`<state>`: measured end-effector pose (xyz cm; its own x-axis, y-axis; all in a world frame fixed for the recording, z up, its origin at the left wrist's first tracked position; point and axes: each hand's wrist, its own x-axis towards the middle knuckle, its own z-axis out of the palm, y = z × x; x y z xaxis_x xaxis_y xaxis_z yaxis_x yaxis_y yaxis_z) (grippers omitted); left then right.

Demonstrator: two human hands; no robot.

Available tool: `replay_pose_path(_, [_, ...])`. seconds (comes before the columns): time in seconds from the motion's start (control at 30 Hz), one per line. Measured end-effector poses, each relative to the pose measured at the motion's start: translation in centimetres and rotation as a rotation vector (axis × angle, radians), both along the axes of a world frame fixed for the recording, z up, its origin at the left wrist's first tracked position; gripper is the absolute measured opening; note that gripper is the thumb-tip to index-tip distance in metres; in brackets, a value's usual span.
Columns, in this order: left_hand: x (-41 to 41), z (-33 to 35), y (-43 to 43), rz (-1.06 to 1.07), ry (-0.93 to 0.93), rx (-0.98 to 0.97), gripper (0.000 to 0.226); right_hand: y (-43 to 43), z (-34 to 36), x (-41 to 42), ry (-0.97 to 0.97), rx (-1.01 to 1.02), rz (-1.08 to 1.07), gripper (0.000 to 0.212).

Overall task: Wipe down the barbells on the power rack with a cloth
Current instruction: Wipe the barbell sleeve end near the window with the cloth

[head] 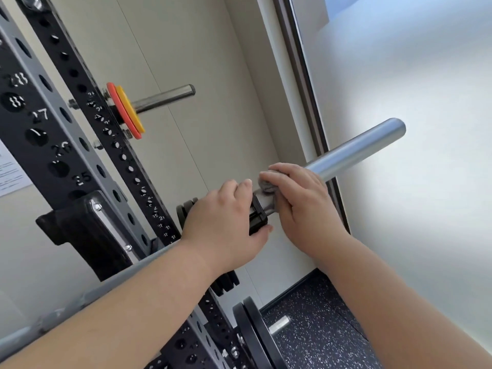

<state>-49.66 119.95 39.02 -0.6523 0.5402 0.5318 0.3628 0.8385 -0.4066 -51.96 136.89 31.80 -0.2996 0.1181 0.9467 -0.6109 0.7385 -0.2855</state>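
Observation:
A steel barbell lies across the power rack, its bare sleeve [354, 149] sticking out to the right toward the frosted glass. My right hand [300, 201] is wrapped round the inner part of the sleeve with a grey cloth [267, 186] bunched under the fingers. Just to its left, my left hand [226, 222] grips the black collar [257, 215] on the bar. The bar's shaft [87, 291] runs down-left under my left forearm.
The black and grey perforated rack uprights [61, 145] stand at the left with a black J-hook [87, 230]. A storage peg [162, 98] carries thin orange and yellow plates [127, 111]. Black plates [253, 334] hang lower down. Speckled floor [319, 328] lies below; frosted glass [412, 102] is at the right.

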Motion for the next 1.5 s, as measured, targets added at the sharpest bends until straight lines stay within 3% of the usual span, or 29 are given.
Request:
replay_pose_path(0.13, [0.2, 0.1, 0.0, 0.034, 0.012, -0.039, 0.087, 2.3, 0.7, -1.2, -0.017, -0.148, -0.28, 0.033])
replay_pose_path(0.2, [0.1, 0.1, 0.0, 0.048, 0.025, -0.042, 0.085, 0.9, 0.8, -0.8, -0.018, -0.196, -0.206, 0.03])
replay_pose_path(0.33, [0.1, -0.2, 0.2, 0.04, 0.049, -0.023, 0.071, -2.4, 0.2, 0.9, 0.007, -0.089, 0.049, 0.028])
replay_pose_path(0.43, [-0.3, -0.6, 0.1, 0.034, 0.084, -0.039, 0.073, -0.2, 0.5, 0.0, 0.02, 0.019, -0.017, 0.028])
replay_pose_path(0.57, [-0.3, -1.1, -0.1, 0.005, 0.112, -0.059, 0.077, 1.6, 1.5, -1.1, -0.034, -0.148, -0.163, 0.03])
replay_pose_path(0.77, [0.8, -1.6, 0.0, 0.019, 0.15, -0.152, 0.086, -2.6, 1.1, 1.8, -0.117, -0.151, 0.08, 0.035])
replay_pose_path(0.93, [1.4, -0.9, -0.2, 0.004, 0.043, -0.191, 0.089, -0.4, 1.5, 0.6, -0.154, -0.023, -0.124, 0.031])
replay_pose_path(1.07, [0.1, 2.3, -0.5, -0.091, -0.167, -0.016, 0.066, -1.9, 2.3, 0.8, -0.178, -0.173, -0.119, 0.032])
replay_pose_path(1.17, [-0.6, 4.4, -0.1, -0.164, -0.191, -0.102, 0.05, -3.9, 1.5, 2.2, -0.125, -0.217, 0.001, 0.032])
replay_pose_path(1.23, [-1.3, 4.9, 0.0, -0.152, -0.287, -0.091, 0.051, -3.5, 1.3, 2.9, -0.146, -0.273, 0.062, 0.027])
replay_pose_path(1.37, [-2.5, 4.2, 0.4, -0.118, -0.463, -0.061, 0.063, -1.3, 2.1, 2.6, -0.239, -0.454, -0.117, 0.021])
replay_pose_path(1.5, [-2.8, 4.5, 0.5, -0.196, -0.515, -0.093, 0.049, -3.1, 1.6, 2.3, -0.218, -0.484, -0.105, 0.019])
